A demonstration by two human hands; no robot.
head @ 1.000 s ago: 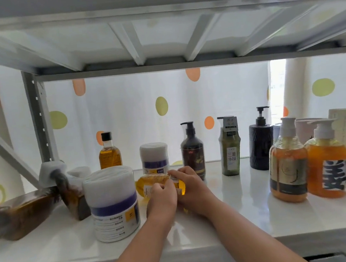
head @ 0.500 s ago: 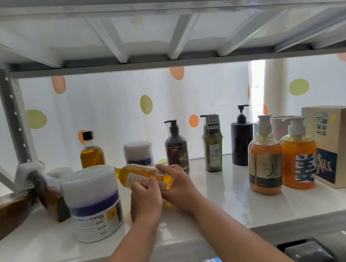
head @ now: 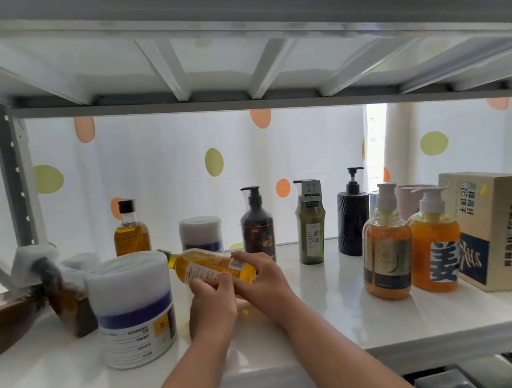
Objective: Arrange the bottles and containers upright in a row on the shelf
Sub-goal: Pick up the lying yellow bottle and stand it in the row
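At far left, a brown bottle (head: 7,321) lay on its side on the shelf (head: 324,331). A second dark bottle (head: 71,305) leaned at a tilt just beside it. A large white tub (head: 134,308) stood upright near the front edge. Behind it, along the back, stood a small amber bottle (head: 131,234) with a black cap and a smaller white tub (head: 200,233).

The yellow bottle (head: 208,265) was held clear of the shelf, lying nearly level, its neck pointing left and close to the large tub's top. The left hand (head: 212,304) gripped it from below, fingers curled round its middle. The right hand (head: 263,283) held the base end between thumb and curled fingers.

Further right, 3 bottles stood upright in the back row: a dark pump bottle (head: 257,228), a green bottle (head: 311,229) and a black pump bottle (head: 353,215). In front of these, 2 orange pump bottles (head: 386,250) stood side by side, just beside a cardboard box (head: 489,227).
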